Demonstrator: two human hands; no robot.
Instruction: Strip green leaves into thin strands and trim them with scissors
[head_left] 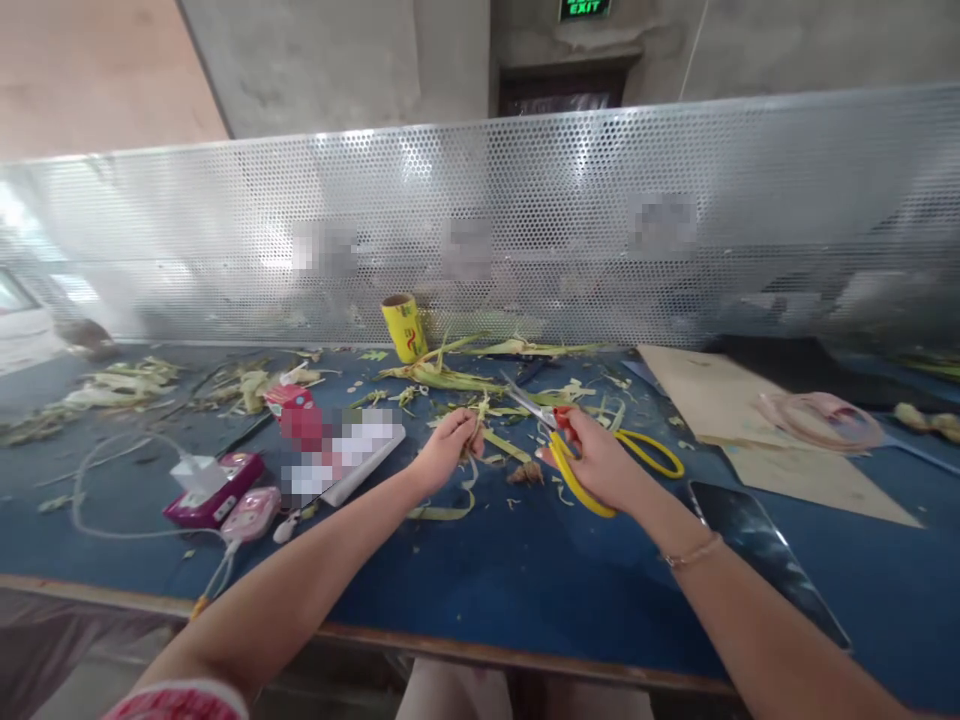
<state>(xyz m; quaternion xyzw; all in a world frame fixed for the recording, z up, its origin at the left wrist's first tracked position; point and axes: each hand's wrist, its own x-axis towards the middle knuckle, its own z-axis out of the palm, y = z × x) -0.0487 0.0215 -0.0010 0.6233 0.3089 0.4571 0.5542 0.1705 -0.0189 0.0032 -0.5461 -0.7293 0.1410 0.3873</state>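
Note:
My left hand (451, 448) is closed around a small bundle of pale plant strips (484, 405), its top poking out above the fingers. A thin pale strip dangles below that hand onto the table. In my right hand (592, 455) is a pair of scissors (579, 478) with yellow loop handles and a red part near the pivot. Their metal blades are parted and point up and left, a little right of the bundle. A brown knotted lump (525, 474) lies between the hands. Long green leaf pieces (450, 376) lie just beyond.
A yellow cardboard tube (405, 330) stands before the perforated metal screen (465, 230). At left are a purple box (217, 490) with a white plug, a pink case (251, 514) and a cable. A phone (765, 560), brown card (720, 400) and coiled pink tubing (821, 418) lie right.

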